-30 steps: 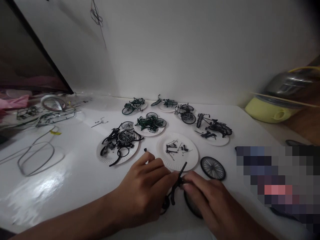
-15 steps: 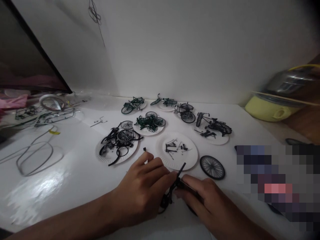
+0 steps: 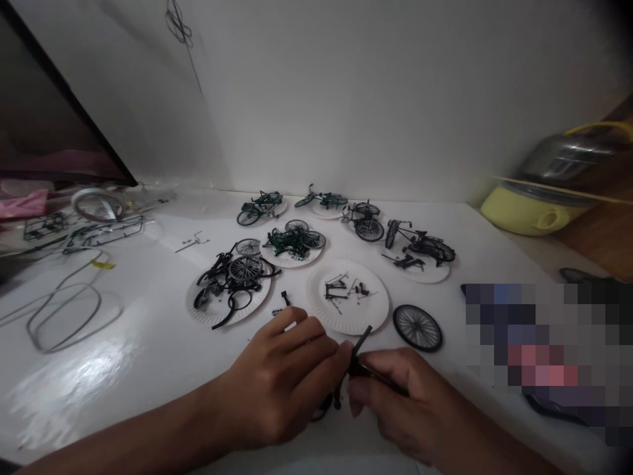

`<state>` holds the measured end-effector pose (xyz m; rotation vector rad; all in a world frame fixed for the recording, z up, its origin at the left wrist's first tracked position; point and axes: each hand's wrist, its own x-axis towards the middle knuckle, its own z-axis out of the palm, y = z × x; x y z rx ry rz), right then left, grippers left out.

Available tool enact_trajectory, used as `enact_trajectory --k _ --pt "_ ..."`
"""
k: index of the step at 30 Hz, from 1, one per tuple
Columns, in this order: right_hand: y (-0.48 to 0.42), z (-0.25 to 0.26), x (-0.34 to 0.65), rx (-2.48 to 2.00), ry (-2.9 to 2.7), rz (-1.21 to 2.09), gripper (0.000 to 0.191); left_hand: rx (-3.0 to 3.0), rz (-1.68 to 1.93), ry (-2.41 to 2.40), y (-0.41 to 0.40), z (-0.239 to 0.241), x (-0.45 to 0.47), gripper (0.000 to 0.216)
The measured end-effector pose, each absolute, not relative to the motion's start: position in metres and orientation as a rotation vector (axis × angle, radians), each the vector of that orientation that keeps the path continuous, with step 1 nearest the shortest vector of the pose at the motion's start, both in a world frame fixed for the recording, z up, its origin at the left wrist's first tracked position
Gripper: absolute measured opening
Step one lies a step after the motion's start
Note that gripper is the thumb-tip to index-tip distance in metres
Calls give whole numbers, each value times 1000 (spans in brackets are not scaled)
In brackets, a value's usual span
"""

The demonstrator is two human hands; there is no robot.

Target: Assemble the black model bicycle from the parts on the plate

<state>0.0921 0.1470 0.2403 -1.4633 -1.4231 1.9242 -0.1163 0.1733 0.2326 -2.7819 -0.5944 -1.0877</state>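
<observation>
Low in the middle, my left hand point(image 3: 284, 376) is closed around a black model bicycle part point(image 3: 363, 338), whose thin bar sticks up past the fingertips. More dark pieces and a curved rim show beneath the fingers, mostly hidden. My right hand point(image 3: 400, 399) pinches a thin dark piece point(image 3: 383, 378) against the same part; its kind is unclear. Just beyond my hands lies a paper plate point(image 3: 316, 307) with small black parts. To its right is a loose spoked model wheel point(image 3: 418, 328). A small black part point(image 3: 284, 297) stands out above my left hand.
More plates carry black parts point(image 3: 232, 280), a green model bicycle point(image 3: 294, 243) and other model bicycles. Green part frames point(image 3: 106, 234), a tape roll point(image 3: 96, 204) and a looped wire point(image 3: 64, 297) lie left. A yellow-green pot point(image 3: 524, 211) stands at right; a blurred-out patch covers the area below.
My right fingers have shifted slightly around the black part, and its bar leans further right. The small black part beyond my left hand shows more fully. The view has moved a little.
</observation>
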Motion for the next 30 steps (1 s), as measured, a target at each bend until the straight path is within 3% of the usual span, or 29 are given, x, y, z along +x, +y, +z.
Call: enact_trajectory --k 5,12,15,21,25,28,30 --pt "148 243 98 -1266 -1095 2377 40 -2706 -1075 -420 167 240 -121 29" --pt "146 240 103 -1164 -1177 2332 50 -2788 -1189 -547 172 236 -120 22" --pt "153 239 109 -1326 -1448 1978 44 -2919 -1396 -856 186 229 -123 15" --pt "183 231 126 -1644 -1999 707 38 -3085 -2081 -1514 208 229 -133 11" --pt "201 216 141 -1625 -2081 327 36 -3194 -2419 -1673 215 230 -136 18" --pt "210 206 153 -1524 -2176 169 32 -3218 -2565 -1540 219 228 -138 34" --pt "213 201 159 -1536 -2229 109 32 -3270 -2588 -1387 223 226 -140 33"
